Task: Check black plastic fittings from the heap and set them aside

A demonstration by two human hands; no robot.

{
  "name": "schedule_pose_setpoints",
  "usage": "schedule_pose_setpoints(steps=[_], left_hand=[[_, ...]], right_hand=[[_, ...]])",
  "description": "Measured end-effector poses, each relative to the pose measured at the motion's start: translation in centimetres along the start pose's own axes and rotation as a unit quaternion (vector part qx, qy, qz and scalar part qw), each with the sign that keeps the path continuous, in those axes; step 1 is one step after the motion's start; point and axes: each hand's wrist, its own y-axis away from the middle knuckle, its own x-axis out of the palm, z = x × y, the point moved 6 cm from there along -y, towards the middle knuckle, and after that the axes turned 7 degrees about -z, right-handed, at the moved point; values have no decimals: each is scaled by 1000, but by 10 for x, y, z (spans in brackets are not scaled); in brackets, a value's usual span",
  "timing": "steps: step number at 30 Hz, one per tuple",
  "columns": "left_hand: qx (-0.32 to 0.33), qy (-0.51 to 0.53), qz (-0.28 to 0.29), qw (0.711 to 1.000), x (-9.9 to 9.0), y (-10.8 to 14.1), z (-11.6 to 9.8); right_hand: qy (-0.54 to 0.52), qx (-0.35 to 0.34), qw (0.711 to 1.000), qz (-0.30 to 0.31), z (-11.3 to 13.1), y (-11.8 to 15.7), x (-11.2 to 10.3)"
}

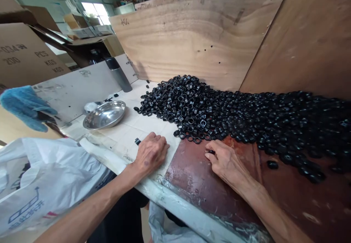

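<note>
My left hand (152,153) rests closed on the pale sheet, its knuckles up and fingers curled under; whatever lies inside is hidden. Just left of it sits a single black ring (137,141). Over the reddish-brown board (192,166), my right hand (226,160) pinches a small black part (211,151) between thumb and index finger. Beyond both hands spreads a heap of black plastic rings (181,100), with loose rings along its front edge. Rounder black caps (296,122) make up its right side, and one loose cap (272,164) lies apart, right of my right hand.
A shiny metal bowl (105,115) and a grey bottle (119,75) stand at the left. Wooden panels (189,34) wall the back. A blue cloth (26,106) hangs over the left side board, above a white sack (52,184). Cardboard boxes (24,56) stand beyond.
</note>
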Motion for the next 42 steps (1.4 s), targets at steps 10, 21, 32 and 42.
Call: schedule_pose_setpoints(steps=[10,21,32,42], left_hand=[[-4,198,0,980,26,-44,-30],[1,316,14,949,31,-29,-66],[36,348,23,936,21,-19,-93],[52,317,16,947,38,-18,-110]], right_hand=[[-3,61,998,13,6,-5,-13],[36,153,988,11,-17,-11,-40],[-173,253,949,79,-31,-6,-34],[-186,314,921,141,-28,3,-26]])
